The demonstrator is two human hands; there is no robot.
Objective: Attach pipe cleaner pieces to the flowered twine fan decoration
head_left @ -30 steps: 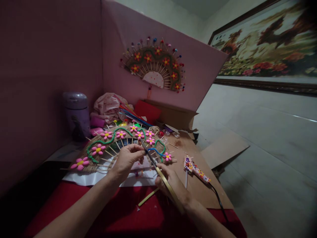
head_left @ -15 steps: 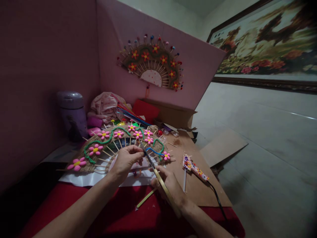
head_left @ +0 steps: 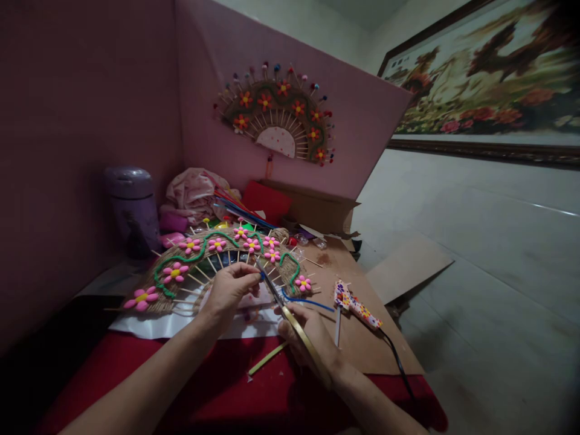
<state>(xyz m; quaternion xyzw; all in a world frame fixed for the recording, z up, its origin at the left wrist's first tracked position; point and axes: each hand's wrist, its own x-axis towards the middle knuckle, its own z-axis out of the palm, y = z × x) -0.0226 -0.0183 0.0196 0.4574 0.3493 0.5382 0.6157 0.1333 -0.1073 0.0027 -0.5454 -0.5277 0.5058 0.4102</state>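
My left hand [head_left: 230, 297] is closed in a pinch on a small blue pipe cleaner piece [head_left: 261, 275] at its fingertips. In my right hand [head_left: 317, 341] are scissors [head_left: 296, 329] with gold-coloured handles, their blades pointing up and left beside that piece. A longer blue pipe cleaner [head_left: 312, 301] lies just beyond my right hand, by the right end of a twine-covered fan [head_left: 149, 284]. The fan carries pink flowers with yellow centres, a wavy green strip and thin sticks. My left hand hides part of its inner edge. A yellow-green strip [head_left: 267, 359] lies on the red cloth below.
A patterned glue gun [head_left: 356, 307] with a black cord rests on brown cardboard [head_left: 385, 353] at right. A purple container [head_left: 131, 211] stands at left. Behind the fan are a red sheet [head_left: 267, 202] and craft supplies. A second fan [head_left: 276, 115] hangs on the pink board.
The long blue pipe cleaner has come away from the scissors' blades and dropped to the right, onto the cardboard. A short blue end stays in my left fingers. Both hands have barely moved.
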